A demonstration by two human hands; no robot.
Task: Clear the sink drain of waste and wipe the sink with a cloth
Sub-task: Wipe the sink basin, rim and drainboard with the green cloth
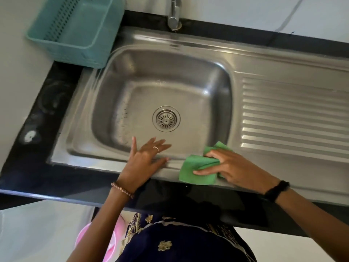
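Observation:
A stainless steel sink (pixel 117 87) fills the middle of the view, with water drops on its floor. Its round drain strainer (pixel 166 119) looks free of waste. My right hand (pixel 234 167) presses a folded green cloth (pixel 198 171) flat on the sink's near rim, at the basin's right front corner. My left hand (pixel 145 159) rests on the near rim left of the cloth, fingers spread over the basin edge, holding nothing.
A ribbed draining board (pixel 294 118) lies right of the basin. The tap (pixel 174 14) stands at the back. A teal plastic basket (pixel 75 29) sits at the back left. Black counter (pixel 37 118) surrounds the sink. A pink bucket (pixel 111 242) stands below.

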